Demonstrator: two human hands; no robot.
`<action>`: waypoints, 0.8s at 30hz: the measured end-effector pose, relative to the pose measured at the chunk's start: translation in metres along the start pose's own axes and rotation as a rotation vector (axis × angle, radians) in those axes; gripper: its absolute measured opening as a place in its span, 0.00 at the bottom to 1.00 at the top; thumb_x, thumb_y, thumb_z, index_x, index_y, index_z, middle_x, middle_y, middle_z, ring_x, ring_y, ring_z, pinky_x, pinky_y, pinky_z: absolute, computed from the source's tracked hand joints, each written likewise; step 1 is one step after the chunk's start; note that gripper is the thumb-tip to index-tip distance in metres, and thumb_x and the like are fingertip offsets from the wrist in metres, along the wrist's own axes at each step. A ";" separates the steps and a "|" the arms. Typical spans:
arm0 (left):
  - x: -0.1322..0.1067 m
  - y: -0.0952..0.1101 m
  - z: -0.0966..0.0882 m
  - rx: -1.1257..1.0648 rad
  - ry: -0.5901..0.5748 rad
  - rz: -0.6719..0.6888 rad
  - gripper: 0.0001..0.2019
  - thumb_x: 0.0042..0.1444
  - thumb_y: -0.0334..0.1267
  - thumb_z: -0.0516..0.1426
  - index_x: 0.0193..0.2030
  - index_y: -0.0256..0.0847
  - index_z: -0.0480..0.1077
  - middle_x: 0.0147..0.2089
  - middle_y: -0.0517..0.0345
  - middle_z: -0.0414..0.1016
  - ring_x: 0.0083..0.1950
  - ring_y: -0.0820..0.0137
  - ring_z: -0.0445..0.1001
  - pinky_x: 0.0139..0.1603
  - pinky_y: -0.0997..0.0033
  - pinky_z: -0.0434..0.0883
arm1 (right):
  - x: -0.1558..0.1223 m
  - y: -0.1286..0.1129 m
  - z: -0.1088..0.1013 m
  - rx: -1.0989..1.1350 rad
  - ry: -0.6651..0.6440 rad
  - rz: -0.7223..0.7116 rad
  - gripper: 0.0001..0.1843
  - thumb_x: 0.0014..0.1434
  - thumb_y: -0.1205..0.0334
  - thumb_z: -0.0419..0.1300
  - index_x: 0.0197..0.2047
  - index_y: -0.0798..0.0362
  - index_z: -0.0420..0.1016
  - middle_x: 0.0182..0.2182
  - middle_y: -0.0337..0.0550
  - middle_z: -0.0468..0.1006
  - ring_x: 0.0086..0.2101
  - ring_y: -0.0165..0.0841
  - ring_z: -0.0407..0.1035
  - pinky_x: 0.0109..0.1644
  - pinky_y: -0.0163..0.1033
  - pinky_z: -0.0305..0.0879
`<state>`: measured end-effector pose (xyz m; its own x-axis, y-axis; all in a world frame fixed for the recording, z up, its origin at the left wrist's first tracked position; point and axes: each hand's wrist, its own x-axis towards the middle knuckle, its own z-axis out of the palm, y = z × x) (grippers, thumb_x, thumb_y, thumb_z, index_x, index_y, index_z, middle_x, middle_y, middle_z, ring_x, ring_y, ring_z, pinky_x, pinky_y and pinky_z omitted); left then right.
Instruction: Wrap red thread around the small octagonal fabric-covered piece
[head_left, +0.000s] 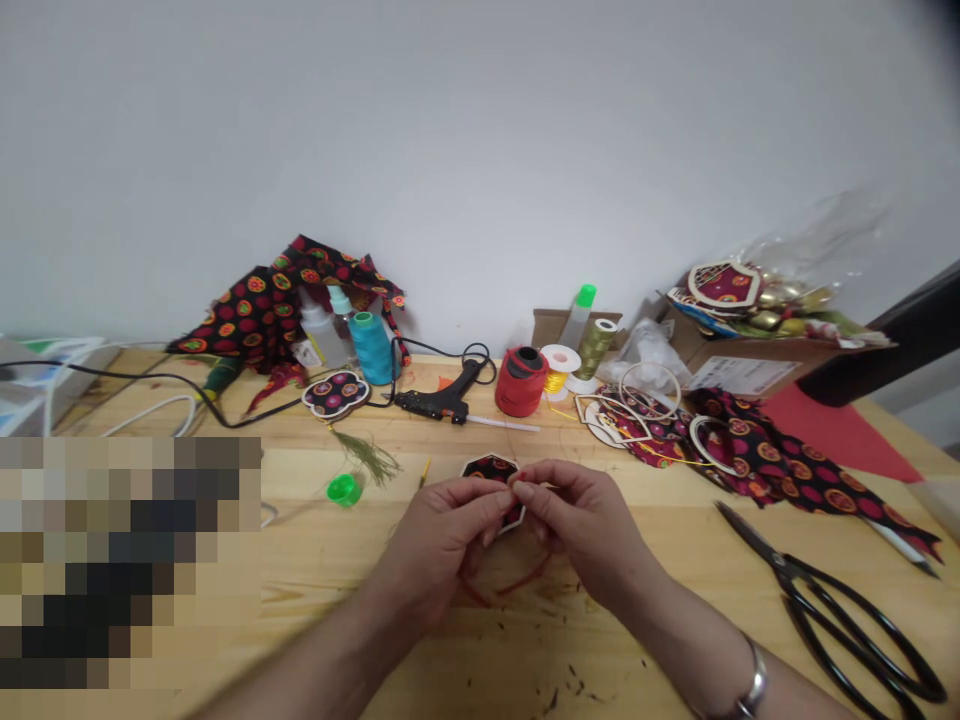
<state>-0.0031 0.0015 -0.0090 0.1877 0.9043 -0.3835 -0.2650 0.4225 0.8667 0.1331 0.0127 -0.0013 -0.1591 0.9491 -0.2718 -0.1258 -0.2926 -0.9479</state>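
Note:
My left hand [448, 535] and my right hand [577, 520] meet over the wooden table [675, 600], fingertips pinched together. Between them sits a small octagonal piece covered in black fabric with red dots [491, 470], partly hidden by my fingers. Both hands pinch a thin red cord [517, 580] that loops down onto the table below them. A bracelet shows on my right wrist.
Black scissors [832, 610] lie at the right. Behind my hands are a black glue gun [439, 400], a red cord spool [521, 380], teal thread [373, 348], a green cap [344, 489], patterned fabric [780, 465] and a cardboard box [757, 365]. A blurred patch covers the left.

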 end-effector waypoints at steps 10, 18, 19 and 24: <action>-0.003 0.003 0.002 0.072 -0.002 0.019 0.08 0.44 0.38 0.60 0.28 0.35 0.74 0.11 0.70 0.55 0.15 0.83 0.48 0.16 0.79 0.44 | 0.000 -0.003 -0.003 -0.012 0.012 -0.055 0.07 0.43 0.62 0.62 0.22 0.58 0.72 0.14 0.32 0.62 0.17 0.21 0.52 0.20 0.30 0.49; -0.003 0.005 0.003 0.081 -0.012 0.019 0.08 0.44 0.39 0.59 0.28 0.36 0.74 0.13 0.69 0.56 0.15 0.83 0.48 0.17 0.79 0.44 | 0.001 -0.004 -0.004 -0.046 0.030 -0.070 0.05 0.44 0.64 0.62 0.22 0.57 0.72 0.15 0.32 0.64 0.18 0.21 0.53 0.23 0.30 0.51; -0.002 0.004 0.003 0.085 -0.016 0.018 0.09 0.45 0.40 0.59 0.28 0.35 0.74 0.13 0.69 0.57 0.15 0.83 0.48 0.16 0.79 0.43 | 0.002 -0.004 -0.005 -0.049 0.030 -0.069 0.05 0.44 0.65 0.62 0.22 0.57 0.72 0.15 0.32 0.65 0.17 0.21 0.53 0.23 0.30 0.51; -0.001 0.002 0.001 0.091 -0.025 0.003 0.10 0.45 0.41 0.59 0.28 0.35 0.73 0.14 0.69 0.57 0.16 0.83 0.48 0.17 0.80 0.43 | 0.001 -0.004 -0.004 -0.067 0.036 -0.068 0.05 0.44 0.64 0.61 0.22 0.57 0.72 0.15 0.32 0.66 0.17 0.21 0.53 0.22 0.30 0.52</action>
<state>-0.0031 0.0014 -0.0068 0.2110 0.9032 -0.3738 -0.1789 0.4116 0.8936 0.1377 0.0152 0.0015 -0.1171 0.9704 -0.2114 -0.0696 -0.2204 -0.9729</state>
